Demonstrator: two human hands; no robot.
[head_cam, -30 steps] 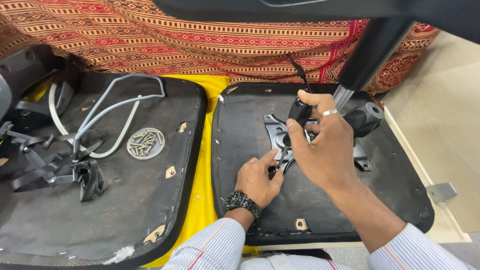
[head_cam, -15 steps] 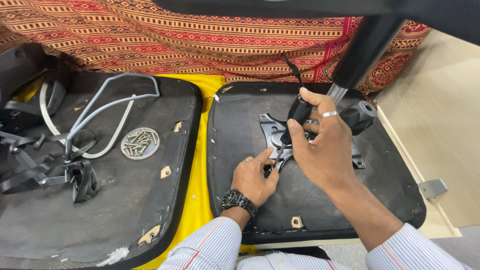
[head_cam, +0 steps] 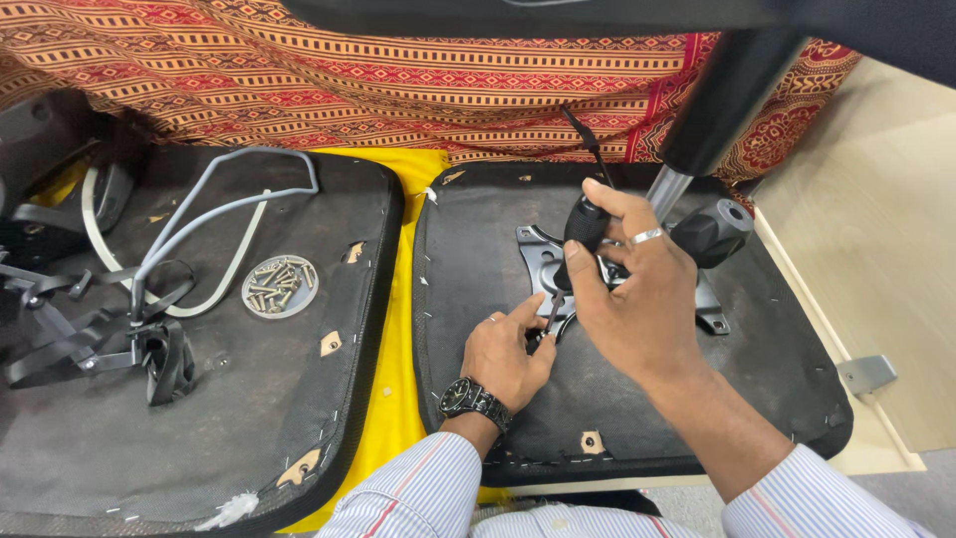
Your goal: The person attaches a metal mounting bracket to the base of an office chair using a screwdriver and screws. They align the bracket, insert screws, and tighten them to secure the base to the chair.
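Right hand (head_cam: 637,299) is clenched around a black-handled screwdriver (head_cam: 583,234); its tip is steadied by pinched left hand (head_cam: 508,349) fingers at the metal plate (head_cam: 543,261) on the seat base (head_cam: 478,249). Screw driving seems underway; downward pressure is needed. Screws (head_cam: 280,286) lie at nine o'clock.

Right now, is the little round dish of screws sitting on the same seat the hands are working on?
No, the round dish of screws lies on the left seat base, while both hands work on the right seat base.
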